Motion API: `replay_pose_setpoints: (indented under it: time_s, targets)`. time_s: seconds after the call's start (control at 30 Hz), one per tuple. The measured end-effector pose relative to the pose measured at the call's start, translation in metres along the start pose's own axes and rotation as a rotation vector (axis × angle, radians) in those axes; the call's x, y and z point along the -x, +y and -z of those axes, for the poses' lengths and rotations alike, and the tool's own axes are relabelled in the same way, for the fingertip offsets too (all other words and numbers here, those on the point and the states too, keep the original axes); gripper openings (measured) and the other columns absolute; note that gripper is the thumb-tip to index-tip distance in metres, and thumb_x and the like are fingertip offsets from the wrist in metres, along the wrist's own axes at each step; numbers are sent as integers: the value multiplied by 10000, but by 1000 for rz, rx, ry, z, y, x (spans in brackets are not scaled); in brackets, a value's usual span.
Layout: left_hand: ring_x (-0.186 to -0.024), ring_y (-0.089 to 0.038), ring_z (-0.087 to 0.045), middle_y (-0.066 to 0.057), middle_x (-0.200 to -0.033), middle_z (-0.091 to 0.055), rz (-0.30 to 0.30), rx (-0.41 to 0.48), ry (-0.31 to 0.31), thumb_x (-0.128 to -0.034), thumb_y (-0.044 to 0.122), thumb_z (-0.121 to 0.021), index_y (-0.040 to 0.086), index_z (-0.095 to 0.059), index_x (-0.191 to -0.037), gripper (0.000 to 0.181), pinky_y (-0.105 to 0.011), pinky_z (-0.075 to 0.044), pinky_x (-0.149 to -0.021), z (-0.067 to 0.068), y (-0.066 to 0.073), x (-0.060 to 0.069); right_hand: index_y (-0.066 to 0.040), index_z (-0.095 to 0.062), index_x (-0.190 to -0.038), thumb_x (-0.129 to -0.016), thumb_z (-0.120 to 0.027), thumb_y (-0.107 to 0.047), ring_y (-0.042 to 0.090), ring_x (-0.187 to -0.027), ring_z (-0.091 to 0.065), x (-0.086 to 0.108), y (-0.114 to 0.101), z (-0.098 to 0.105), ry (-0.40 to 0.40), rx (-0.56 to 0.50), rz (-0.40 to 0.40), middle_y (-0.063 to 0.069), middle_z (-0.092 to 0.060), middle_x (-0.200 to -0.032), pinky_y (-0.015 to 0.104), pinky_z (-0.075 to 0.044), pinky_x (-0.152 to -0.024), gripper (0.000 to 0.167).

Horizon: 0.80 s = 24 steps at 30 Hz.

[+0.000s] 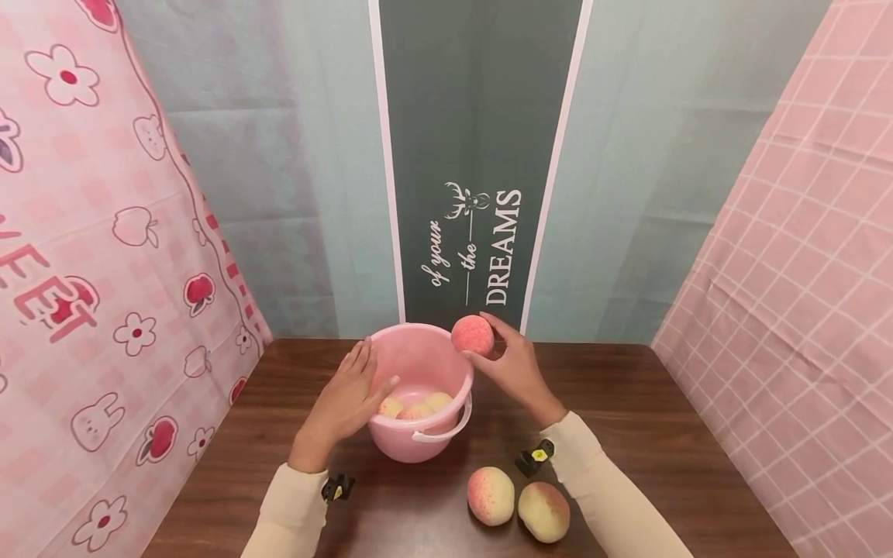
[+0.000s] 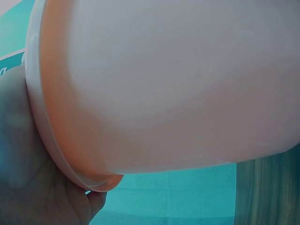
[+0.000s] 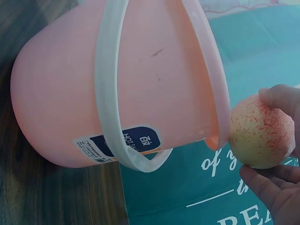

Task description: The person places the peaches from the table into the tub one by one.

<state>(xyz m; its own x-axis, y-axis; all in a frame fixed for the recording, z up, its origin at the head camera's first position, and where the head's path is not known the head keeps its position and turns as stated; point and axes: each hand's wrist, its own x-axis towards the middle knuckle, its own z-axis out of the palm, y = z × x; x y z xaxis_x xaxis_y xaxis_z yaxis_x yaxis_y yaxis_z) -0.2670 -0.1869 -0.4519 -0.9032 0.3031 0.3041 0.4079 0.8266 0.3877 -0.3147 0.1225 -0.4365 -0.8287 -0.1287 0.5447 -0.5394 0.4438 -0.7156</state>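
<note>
A pink bucket (image 1: 418, 449) with a white handle (image 1: 449, 434) stands on the table, mouth tipped toward the head camera. My left hand (image 1: 342, 403) rests over its left rim, fingers along the edge and thumb stretched over the opening; the left wrist view shows the palm against the rim (image 2: 35, 93). My right hand (image 1: 516, 368) pinches a peach (image 1: 471, 335) between thumb and fingers at the right rim. In the right wrist view this peach (image 3: 262, 133) has a pale, red-speckled side. Inside the bucket, pale peaches (image 1: 415, 411) lie at the bottom, partly hidden by the near rim.
Two more peaches, one red and cream (image 1: 491, 496) and one yellowish (image 1: 544, 512), lie on the brown wooden table (image 1: 614, 434) near my right forearm. A printed cloth (image 1: 481, 155) hangs behind the table, with pink cloths (image 1: 788, 256) at both sides.
</note>
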Motion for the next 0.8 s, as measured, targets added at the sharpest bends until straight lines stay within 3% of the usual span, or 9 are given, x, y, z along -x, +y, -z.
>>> replay_pose_setpoints:
  time_s: [0.47, 0.8]
  targets:
    - [-1545, -376, -133, -190, -1665, -168, 13, 1, -9, -1028, 600, -413, -38, -250, -1574, 855, -519, -160, -1233, 1, 1, 1, -114, -556, -1452, -787, -901, -290, 240, -1089, -689, -3, -8, -13, -38, -29, -19, 80, -658, -1320, 387, -589, -876, 769]
    - [-1547, -373, -125, -209, -1659, -176, 6, -2, -13, -1033, 587, -413, -53, -270, -1563, 843, -516, -158, -1236, 1, 1, 0, -57, -560, -1436, -786, -902, -243, 268, -1096, -679, -7, -6, -22, -63, -27, 11, 97, -658, -1316, 369, -589, -879, 757]
